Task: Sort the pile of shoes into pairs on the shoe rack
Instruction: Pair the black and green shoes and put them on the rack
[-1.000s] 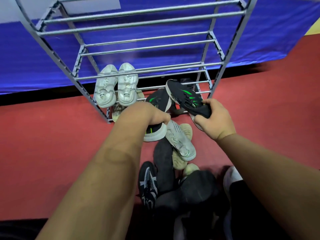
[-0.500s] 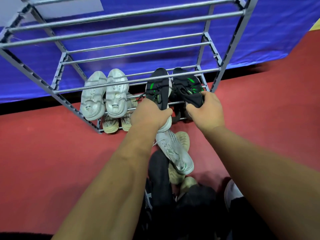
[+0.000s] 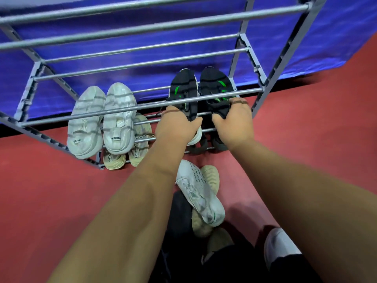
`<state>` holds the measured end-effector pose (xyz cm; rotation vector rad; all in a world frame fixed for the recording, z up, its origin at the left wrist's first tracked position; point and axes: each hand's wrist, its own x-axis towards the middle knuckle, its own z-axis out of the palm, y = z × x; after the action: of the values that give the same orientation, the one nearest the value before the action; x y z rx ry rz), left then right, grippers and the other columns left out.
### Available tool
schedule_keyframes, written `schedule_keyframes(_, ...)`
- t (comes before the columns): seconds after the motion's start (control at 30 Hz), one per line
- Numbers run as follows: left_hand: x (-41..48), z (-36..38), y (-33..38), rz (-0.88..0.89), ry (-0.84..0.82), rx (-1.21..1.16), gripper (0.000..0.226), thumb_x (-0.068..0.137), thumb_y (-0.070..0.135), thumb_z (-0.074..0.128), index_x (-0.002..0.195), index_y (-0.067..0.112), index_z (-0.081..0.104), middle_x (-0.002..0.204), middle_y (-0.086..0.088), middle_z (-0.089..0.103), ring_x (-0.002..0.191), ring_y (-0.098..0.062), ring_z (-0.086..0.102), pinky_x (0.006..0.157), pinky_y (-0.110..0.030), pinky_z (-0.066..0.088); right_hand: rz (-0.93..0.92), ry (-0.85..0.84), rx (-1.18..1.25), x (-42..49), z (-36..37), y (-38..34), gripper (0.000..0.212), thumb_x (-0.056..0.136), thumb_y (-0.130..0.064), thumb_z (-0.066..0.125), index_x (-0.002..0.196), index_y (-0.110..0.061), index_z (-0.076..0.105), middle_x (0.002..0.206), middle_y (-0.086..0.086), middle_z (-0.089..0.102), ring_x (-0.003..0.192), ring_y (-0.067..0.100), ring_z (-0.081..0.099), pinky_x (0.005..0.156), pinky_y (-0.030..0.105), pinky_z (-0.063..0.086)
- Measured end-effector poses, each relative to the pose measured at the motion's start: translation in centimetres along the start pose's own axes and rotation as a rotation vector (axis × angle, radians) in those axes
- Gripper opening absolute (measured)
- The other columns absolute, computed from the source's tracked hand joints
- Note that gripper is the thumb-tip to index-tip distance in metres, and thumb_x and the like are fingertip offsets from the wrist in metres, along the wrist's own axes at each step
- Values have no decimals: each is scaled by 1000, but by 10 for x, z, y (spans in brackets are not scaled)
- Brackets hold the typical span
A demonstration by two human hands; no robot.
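A grey metal shoe rack (image 3: 142, 107) stands on the red floor against a blue wall. Two black sneakers with green marks lie side by side on its second-lowest shelf, toes to the wall. My left hand (image 3: 177, 124) grips the heel of the left black sneaker (image 3: 184, 88). My right hand (image 3: 232, 121) grips the heel of the right black sneaker (image 3: 214, 84). A pair of white sneakers (image 3: 102, 119) rests on the same shelf to the left. Beige slippers (image 3: 138, 148) sit on the lowest shelf.
A pile of loose shoes lies on the floor between my forearms: a white sneaker (image 3: 199, 193), a beige shoe (image 3: 210, 175) and dark shoes (image 3: 179, 213). Dark shoes (image 3: 200, 144) sit on the lowest shelf under my hands. The upper shelves hold nothing.
Both hands have carried the black sneakers from in front of the rack onto the shelf and pushed them farther in. My view has moved closer to the rack.
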<state>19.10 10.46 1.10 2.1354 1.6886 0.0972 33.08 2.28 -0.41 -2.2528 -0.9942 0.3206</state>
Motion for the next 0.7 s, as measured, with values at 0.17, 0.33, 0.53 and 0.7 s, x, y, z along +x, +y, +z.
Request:
schedule_keyframes(0.17, 12, 7, 4, -62, 1, -21, 95, 83, 77, 62, 137, 0, 44, 124, -12, 63, 102, -32, 70, 73, -35, 44, -24, -39, -101, 4, 6, 7, 67, 90, -38, 75, 143, -4, 52, 147, 14, 49, 139, 32, 45, 120, 40, 35)
schedule_keyframes(0.33, 13, 12, 13, -61, -5, -6, 98, 84, 83, 57, 137, 1, 45, 127, -14, 61, 102, -32, 70, 71, -36, 47, -61, -26, -176, 0, 9, 8, 74, 92, -39, 70, 151, -2, 45, 166, 14, 31, 155, 28, 27, 126, 38, 28)
schedule_keyframes(0.53, 13, 11, 7, -81, -76, -92, 101, 85, 83, 55, 142, 1, 43, 135, -17, 57, 108, -31, 67, 73, -35, 42, -178, 18, -204, -13, 6, 15, 71, 95, -34, 70, 152, 0, 46, 159, 15, 43, 155, 29, 30, 128, 39, 23)
schedule_keyframes(0.7, 3, 4, -17, -3, -42, -220, 60, 100, 60, 53, 118, 4, 63, 102, -9, 62, 92, -27, 60, 75, -32, 38, -171, 65, -97, -31, 0, 20, 59, 87, -18, 67, 140, 1, 53, 140, 15, 55, 139, 34, 47, 120, 43, 36)
